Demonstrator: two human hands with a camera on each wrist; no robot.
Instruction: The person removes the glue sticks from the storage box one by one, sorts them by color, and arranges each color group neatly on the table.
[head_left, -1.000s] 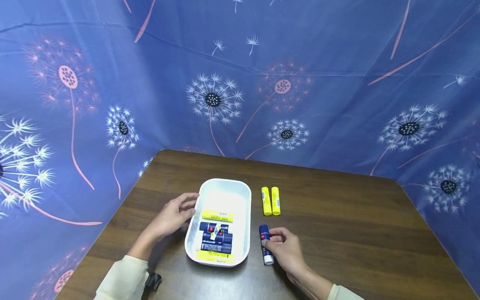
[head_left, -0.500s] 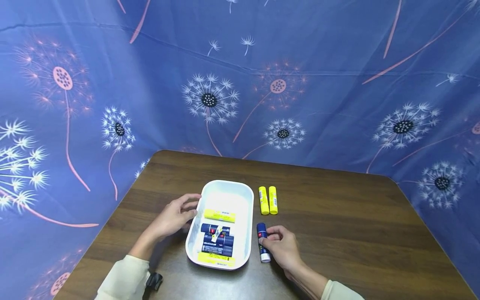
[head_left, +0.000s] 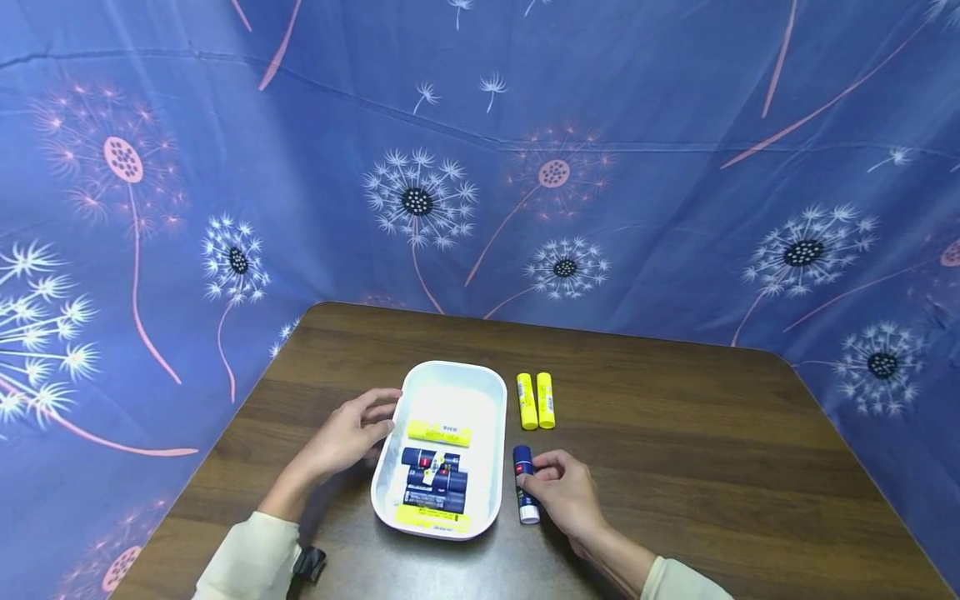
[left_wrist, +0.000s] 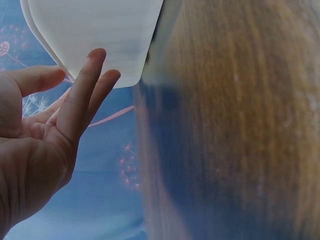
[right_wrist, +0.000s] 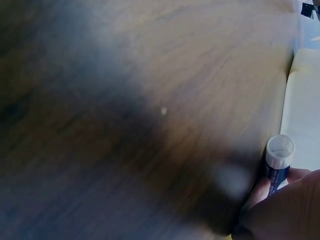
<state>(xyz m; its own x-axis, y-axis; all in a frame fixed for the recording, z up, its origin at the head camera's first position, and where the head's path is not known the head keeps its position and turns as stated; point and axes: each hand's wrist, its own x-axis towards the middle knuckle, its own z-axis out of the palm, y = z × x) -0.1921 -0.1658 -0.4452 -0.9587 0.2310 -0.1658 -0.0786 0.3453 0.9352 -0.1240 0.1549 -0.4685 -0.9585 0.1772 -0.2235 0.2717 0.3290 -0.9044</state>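
On the left of a brown wooden table [head_left: 675, 433], seen from the head camera, a person's left hand [head_left: 345, 435] rests against the left wall of a white tray [head_left: 491, 400]. Its fingers are relaxed and nearly straight, touching the tray's outer side without curling round it; the left wrist view shows the same, with straight fingertips [left_wrist: 95, 57] against the white plastic. A cream sleeve [head_left: 247, 558] covers the forearm.

Inside the tray lie several glue sticks side by side, crosswise: a yellow glue stick [head_left: 438, 432] farthest from the person, three dark blue glue sticks [head_left: 435, 482] below it, and another yellow stick [head_left: 432, 518] at the near end.

Just right of the tray, two yellow sticks [head_left: 536, 401] lie touching each other, lengthwise on the table.

Nearer the person, a single blue glue stick [head_left: 524, 492] lies on the table just beside the tray's right wall, its white end pointing toward the person. The right hand [head_left: 566, 496] grips it, fingers curled round its side.

Behind the table hangs a blue cloth [head_left: 480, 167] printed with dandelions.
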